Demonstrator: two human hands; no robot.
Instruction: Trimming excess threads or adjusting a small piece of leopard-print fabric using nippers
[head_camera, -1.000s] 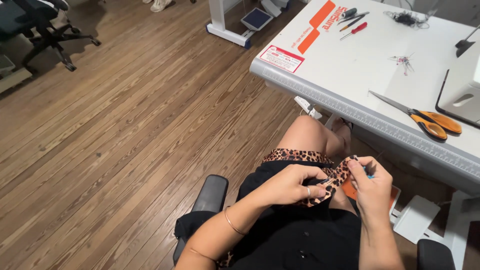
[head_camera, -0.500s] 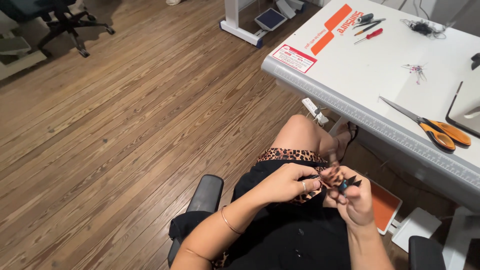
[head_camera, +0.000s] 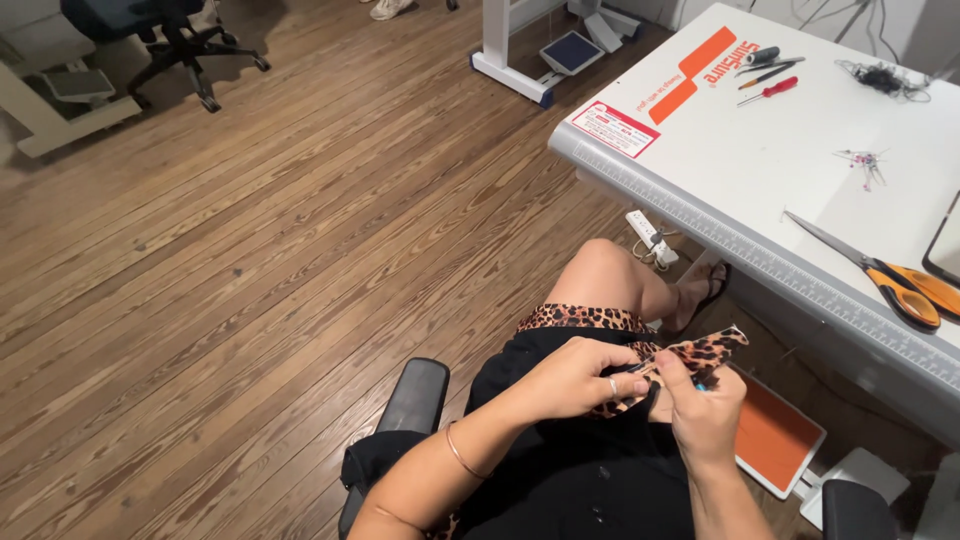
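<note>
Left hand (head_camera: 575, 380): lower centre of the frame, over the lap; fingers (head_camera: 622, 385) curled and pressed onto the near end of the leopard-print fabric strip (head_camera: 690, 360), pinching it against the thumb.
Right hand (head_camera: 705, 415): just right of the left, touching it; fingers closed around a small teal-handled tool (head_camera: 706, 385), mostly hidden, kind not clear, its tip at the fabric.
Fabric strip: held between both hands above the black-clad lap, free end poking up and to the right toward the desk edge; a matching leopard-print hem (head_camera: 580, 318) lying across the thigh just above the hands.
Progress: by appearance, mid-way through close handwork on the strip, perhaps picking or threading at a seam; no finished edge or loose thread visible, so amount done cannot be told; strip not yet set down.
Desk (head_camera: 760, 160): white, upper right of the frame, ruler scale along its near edge.
On the desk: orange-handled scissors (head_camera: 880, 275) at the right edge, untouched and well apart from the hands; a small cluster of pins (head_camera: 862, 162) further up; red-handled screwdriver (head_camera: 768, 90) and a dark tool near the top.
Below the desk: orange foot pedal (head_camera: 775, 440) at lower right, white power strip (head_camera: 650, 235) on the floor beside the bare knee.
Floor: wooden planks (head_camera: 250, 280) filling the left; black office chair (head_camera: 165, 40) at upper left.
Seat: black chair armrest (head_camera: 412, 395) left of the left forearm.
</note>
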